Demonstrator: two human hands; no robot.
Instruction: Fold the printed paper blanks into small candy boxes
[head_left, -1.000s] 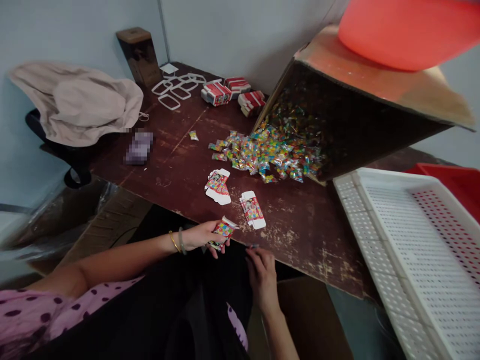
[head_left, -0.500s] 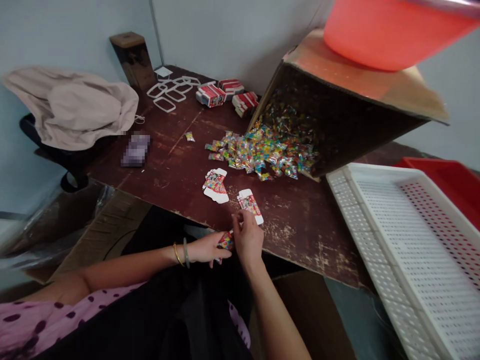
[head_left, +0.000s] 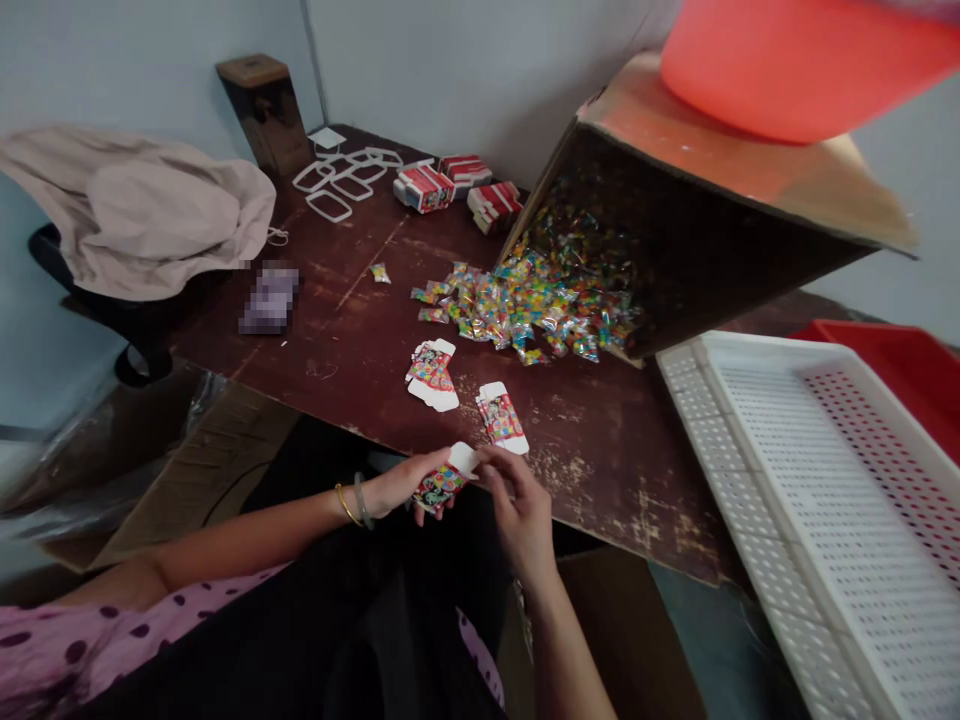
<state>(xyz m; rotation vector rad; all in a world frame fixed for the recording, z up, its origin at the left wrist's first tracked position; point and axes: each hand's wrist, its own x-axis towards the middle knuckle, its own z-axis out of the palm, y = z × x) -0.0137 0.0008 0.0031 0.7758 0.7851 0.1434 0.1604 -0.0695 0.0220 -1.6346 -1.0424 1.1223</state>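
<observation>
My left hand (head_left: 401,487) is closed around a small printed candy box (head_left: 441,487), held in front of the table edge. A white flap stands out at the box's upper right end. The bent fingers of my right hand (head_left: 517,500) pinch at that flap; the exact contact is partly hidden. Just beyond my hands, a flattened candy box (head_left: 501,418) lies on the table, and a small stack of flat boxes (head_left: 433,373) sits to its left. Farther back is a heap of small clear packets of coloured candies (head_left: 517,305).
A tipped cardboard box (head_left: 720,175) spills the packets and bears a red tub (head_left: 795,70). At right stands a white perforated tray (head_left: 832,520). Banded box bundles (head_left: 424,188), white loops (head_left: 330,205), a dark canister (head_left: 266,115) and a beige cloth (head_left: 165,215) are toward the back and left.
The candy box has turned so its printed face and white flap show more. My right hand has shifted slightly right and down, off the front of the box to its flap end.
</observation>
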